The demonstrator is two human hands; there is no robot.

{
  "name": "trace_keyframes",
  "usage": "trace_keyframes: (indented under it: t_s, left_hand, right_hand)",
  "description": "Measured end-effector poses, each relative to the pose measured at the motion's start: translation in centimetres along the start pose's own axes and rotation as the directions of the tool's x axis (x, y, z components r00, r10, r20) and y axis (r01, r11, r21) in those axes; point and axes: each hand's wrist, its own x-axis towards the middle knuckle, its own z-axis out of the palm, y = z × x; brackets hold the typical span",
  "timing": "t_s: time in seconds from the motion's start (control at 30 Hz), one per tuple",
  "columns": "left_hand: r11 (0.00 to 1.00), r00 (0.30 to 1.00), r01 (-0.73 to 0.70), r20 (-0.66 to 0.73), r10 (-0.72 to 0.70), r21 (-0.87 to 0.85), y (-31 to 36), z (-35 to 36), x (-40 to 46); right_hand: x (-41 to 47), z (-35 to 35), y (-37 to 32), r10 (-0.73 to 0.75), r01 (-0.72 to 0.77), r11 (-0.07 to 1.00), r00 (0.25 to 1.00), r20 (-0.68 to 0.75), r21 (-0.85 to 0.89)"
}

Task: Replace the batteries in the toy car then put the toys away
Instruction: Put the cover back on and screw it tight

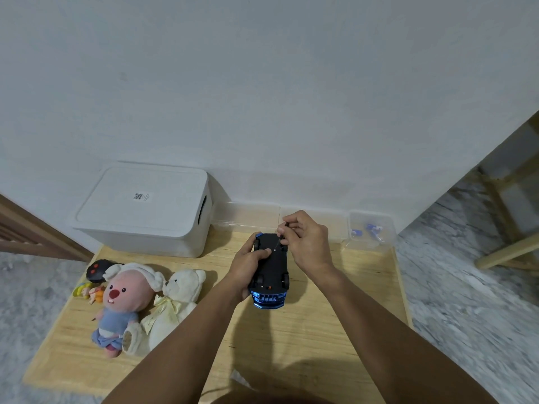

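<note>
A blue toy car [272,269] is held upside down above the wooden table [320,330], its black underside and wheels facing up. My left hand [248,262] grips the car from its left side, thumb lying on the underside. My right hand [304,239] pinches a thin screwdriver [277,242] whose tip meets the underside near the car's far end. A black remote control [96,269] with red buttons lies at the table's left edge.
A white lidded storage box [145,208] stands at the back left. A pink plush in blue clothes [124,301], a white teddy bear [178,298] and small figurines [89,293] lie on the left. A clear tub [369,231] with blue items sits back right.
</note>
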Motion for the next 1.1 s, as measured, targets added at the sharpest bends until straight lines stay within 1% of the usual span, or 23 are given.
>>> trace_keyframes:
  t_s: [0.1,0.27,0.4,0.57,0.63,0.8,0.87,1.0,1.03,1.1]
  left_hand:
    - [1.000,1.000,0.003,-0.008,-0.003,0.011,-0.1,0.0,0.2]
    - [1.000,0.999,-0.009,-0.034,0.010,0.021,-0.3,-0.1,0.3]
    - [0.999,0.999,-0.026,-0.047,0.027,0.035,-0.2,-0.3,0.3]
    - [0.999,0.998,-0.025,-0.056,0.027,0.043,-0.3,-0.3,0.1]
    - [0.999,0.998,-0.018,-0.053,0.021,0.044,-0.3,-0.3,0.1]
    - [0.998,0.999,-0.021,-0.043,0.024,0.060,-0.2,-0.2,-0.2]
    - [0.998,0.999,-0.019,-0.046,0.022,0.060,-0.1,-0.2,-0.3]
    - [0.999,0.999,-0.019,-0.043,0.021,0.045,-0.2,0.0,-0.5]
    - [0.999,0.999,-0.018,-0.043,0.020,0.042,-0.2,0.0,-0.5]
    - [0.999,0.999,-0.019,-0.043,0.021,0.042,-0.2,0.1,-0.6]
  right_hand:
    - [0.0,0.0,0.2,-0.039,0.039,0.998,0.999,0.019,-0.048]
    - [-0.1,-0.1,0.0,-0.217,0.232,0.951,0.972,0.093,-0.206]
    - [-0.2,-0.1,0.0,-0.261,0.276,0.927,0.961,0.091,-0.253]
    - [-0.4,-0.2,-0.1,-0.353,0.374,0.871,0.927,0.125,-0.317]
    - [-0.5,-0.2,-0.3,-0.352,0.374,0.870,0.927,0.126,-0.321]
    - [-0.4,-0.2,-0.5,-0.223,0.248,0.935,0.967,0.125,-0.251]
    - [-0.5,-0.2,-0.6,-0.233,0.257,0.933,0.965,0.122,-0.252]
    - [-0.4,-0.2,-0.8,-0.301,0.330,0.894,0.944,0.138,-0.303]
    - [-0.4,-0.2,-0.9,-0.301,0.333,0.891,0.942,0.146,-0.307]
    - [-0.4,-0.1,-0.9,-0.256,0.295,0.911,0.953,0.164,-0.290]
